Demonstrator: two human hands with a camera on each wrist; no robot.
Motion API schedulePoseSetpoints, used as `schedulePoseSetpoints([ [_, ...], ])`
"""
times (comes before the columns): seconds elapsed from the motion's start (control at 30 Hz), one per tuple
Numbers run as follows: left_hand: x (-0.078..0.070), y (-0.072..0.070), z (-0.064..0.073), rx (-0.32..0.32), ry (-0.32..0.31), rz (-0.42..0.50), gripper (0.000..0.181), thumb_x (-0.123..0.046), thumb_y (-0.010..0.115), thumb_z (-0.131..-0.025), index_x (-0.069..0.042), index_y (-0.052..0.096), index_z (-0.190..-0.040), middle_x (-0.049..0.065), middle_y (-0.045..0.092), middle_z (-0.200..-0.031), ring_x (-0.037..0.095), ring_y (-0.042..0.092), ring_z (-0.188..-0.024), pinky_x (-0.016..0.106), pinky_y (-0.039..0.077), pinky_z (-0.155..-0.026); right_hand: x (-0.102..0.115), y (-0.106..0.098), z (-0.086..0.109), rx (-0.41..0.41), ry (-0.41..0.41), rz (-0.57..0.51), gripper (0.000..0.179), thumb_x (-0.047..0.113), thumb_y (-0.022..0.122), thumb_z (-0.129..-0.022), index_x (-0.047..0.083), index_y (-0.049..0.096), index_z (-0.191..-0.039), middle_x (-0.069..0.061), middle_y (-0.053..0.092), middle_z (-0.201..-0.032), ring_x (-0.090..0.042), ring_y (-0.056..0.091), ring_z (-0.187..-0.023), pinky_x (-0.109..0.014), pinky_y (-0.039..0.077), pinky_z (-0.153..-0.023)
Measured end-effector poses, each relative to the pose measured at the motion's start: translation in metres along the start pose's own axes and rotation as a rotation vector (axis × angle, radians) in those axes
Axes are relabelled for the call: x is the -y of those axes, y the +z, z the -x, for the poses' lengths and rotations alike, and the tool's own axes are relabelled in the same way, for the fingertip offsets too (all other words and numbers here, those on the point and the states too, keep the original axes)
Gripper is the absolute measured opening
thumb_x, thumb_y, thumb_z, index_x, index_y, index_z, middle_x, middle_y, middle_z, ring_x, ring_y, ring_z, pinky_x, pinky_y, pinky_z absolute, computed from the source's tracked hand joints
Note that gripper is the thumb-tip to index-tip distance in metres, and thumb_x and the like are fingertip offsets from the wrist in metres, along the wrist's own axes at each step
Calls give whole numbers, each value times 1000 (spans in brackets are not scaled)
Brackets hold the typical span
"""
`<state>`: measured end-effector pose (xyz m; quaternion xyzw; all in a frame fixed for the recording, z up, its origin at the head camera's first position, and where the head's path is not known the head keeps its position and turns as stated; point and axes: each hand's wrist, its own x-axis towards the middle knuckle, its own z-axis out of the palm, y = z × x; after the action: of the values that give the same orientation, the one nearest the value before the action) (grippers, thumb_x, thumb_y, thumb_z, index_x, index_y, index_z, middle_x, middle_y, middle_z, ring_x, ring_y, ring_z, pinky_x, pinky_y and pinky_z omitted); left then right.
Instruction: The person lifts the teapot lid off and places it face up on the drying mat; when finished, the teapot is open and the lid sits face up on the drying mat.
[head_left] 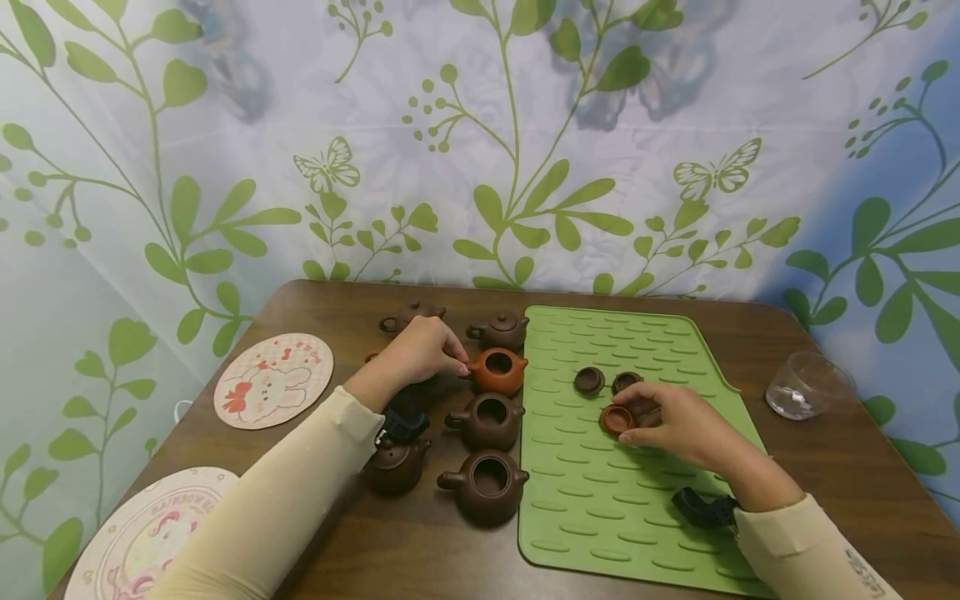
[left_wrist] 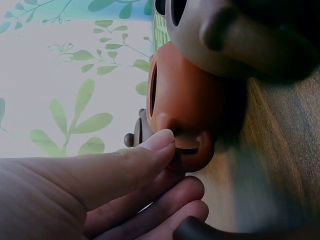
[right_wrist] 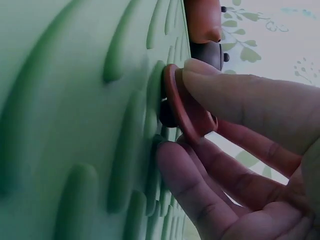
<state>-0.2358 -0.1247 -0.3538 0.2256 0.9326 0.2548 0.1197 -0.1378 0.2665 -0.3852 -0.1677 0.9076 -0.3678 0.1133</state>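
Pale cloth printed with green leaves and butterflies [head_left: 555, 187] hung behind a dark brown wood-grain table [head_left: 397, 550]. From the head view, a small, round orange-red clay teapot [head_left: 498, 385] stood upright and lidless at the left edge of a ridged green mat [head_left: 592, 500], in a column with dark brown clay teapots [head_left: 491, 435]. Its long axis ran crosswise, handle toward the left hand [head_left: 420, 354], spout toward the mat. A shallow, round orange-red clay lid [head_left: 617, 421] lay to the right of that opening and somewhat nearer the person, hollow side up, with bare mat between them. The right hand [head_left: 678, 423] was the nearer one to the lid, reaching it from the right; two dark brown clay lids [head_left: 589, 381] sat just beyond.

Seen from the left wrist, the thumb and fingers pinched the orange-red teapot's handle, thumb tip by its upper root; the body rose beyond them.

Seen from the right wrist, thumb and fingers grasped the orange-red lid by its edge, close over the mat. Whether it touched the mat could not be told. The orange-red teapot's spout showed past the thumb, well apart from the lid and pointing toward the mat side.
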Motion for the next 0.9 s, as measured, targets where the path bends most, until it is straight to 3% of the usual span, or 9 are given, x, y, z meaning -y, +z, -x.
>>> schedulePoseSetpoints([
  [0.43,0,-8,2,-13,16,-29,12,-23,88,-90,-15,86,-100,-6,76,-94,18,69,-94,37,58,-82,10,-15,-2,-43,-59,132,47,24,88,-90,5,70,-129,-11,68,-124,-33,67,-108,-43,59,-83],
  [0.63,2,-21,1,-77,30,-49,10,-23,89,-89,-16,86,-95,-7,76,-91,21,68,-99,40,56,-87,25,-17,-15,-77,-98,206,46,23,87,-91,3,71,-128,-10,71,-116,-29,69,-101,-48,58,-82],
  [0.9,2,-31,-10,-128,57,-50,7,-21,88,-90,-15,86,-92,-7,76,-89,23,68,-101,41,55,-89,49,-12,-44,-94,-150,265,38,24,83,-95,5,72,-127,-12,71,-122,-34,70,-104,-51,57,-85],
])
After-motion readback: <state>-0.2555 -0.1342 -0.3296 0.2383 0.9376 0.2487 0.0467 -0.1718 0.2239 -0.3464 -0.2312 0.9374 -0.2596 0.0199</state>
